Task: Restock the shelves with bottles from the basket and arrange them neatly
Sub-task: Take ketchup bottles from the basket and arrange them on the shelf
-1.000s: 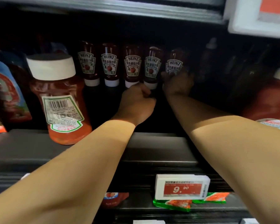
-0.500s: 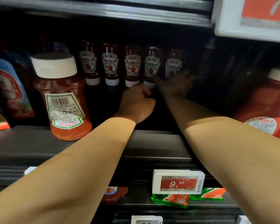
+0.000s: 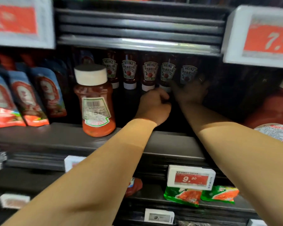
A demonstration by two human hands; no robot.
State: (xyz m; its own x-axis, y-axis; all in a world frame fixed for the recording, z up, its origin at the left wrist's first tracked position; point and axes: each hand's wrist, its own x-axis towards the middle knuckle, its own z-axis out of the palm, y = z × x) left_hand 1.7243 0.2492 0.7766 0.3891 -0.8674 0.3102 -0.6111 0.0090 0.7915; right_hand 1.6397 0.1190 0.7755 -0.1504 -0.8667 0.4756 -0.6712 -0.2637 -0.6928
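Several dark Heinz ketchup bottles (image 3: 150,74) stand cap-down in a row deep on the middle shelf (image 3: 170,142). My right hand (image 3: 192,92) reaches in with its fingers spread. The fingers lie against the lower part of the rightmost bottle (image 3: 188,73), and the thumb points at its neighbour's white cap. My left hand (image 3: 153,106) is curled into a fist just below and in front of the middle caps. I see nothing in it, but its fingertips are hidden. The basket is out of view.
A large red sauce bottle with a white cap (image 3: 95,101) stands at the shelf's front left, beside blue sauce pouches (image 3: 28,97). Another big red bottle (image 3: 274,118) is at the right. Price tags (image 3: 191,177) hang on the shelf edges, and green packets (image 3: 183,195) lie below.
My right hand has loosened from around the rightmost Heinz bottle and spread its fingers. The left fist has stayed put. The view has tilted up, showing the upper shelf's tags.
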